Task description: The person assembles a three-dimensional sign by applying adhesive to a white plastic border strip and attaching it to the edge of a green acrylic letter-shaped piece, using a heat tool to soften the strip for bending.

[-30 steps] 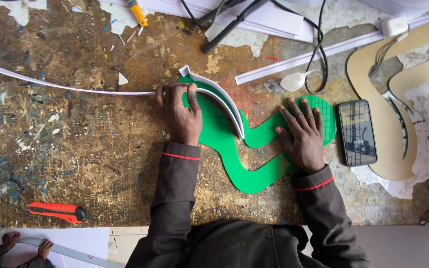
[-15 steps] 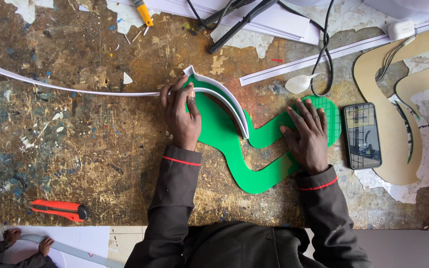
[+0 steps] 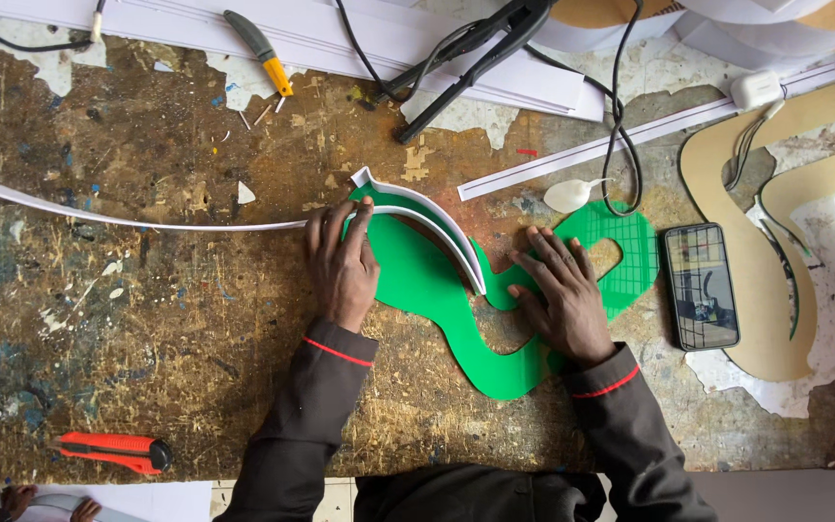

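A green cut-out shape (image 3: 437,300), curvy like a snake, is laid flat on the worn, paint-stained workbench (image 3: 147,319), approx. centre of the view. The left hand (image 3: 342,263) is pressed flat w/ fingers extended at the shape's upper left end, where a white plastic strip (image 3: 427,215) is stood on edge and bent along the green outline; nothing is clasped, the strip is only pushed against. The strip's long tail (image 3: 99,215) is run off to the left across the bench. The right hand (image 3: 564,295) is spread open, palm down, on the green shape's middle bend, holding it flat.

Just right of that hand, a phone (image 3: 701,285) is laid face up, screen lit, beside a tan board cut-out (image 3: 775,290) of similar curvy form. A black cable (image 3: 620,126) is looped down from the top edge, touching the green shape's grid-marked end. Further up: black clamp-like tool (image 3: 475,58), white flat strips (image 3: 359,39), yellow-handled tool (image 3: 261,53). A red utility knife (image 3: 113,449) is left at the lower left, well apart from both hands. Another person's fingers (image 3: 45,503) are seen at the bottom left corner.
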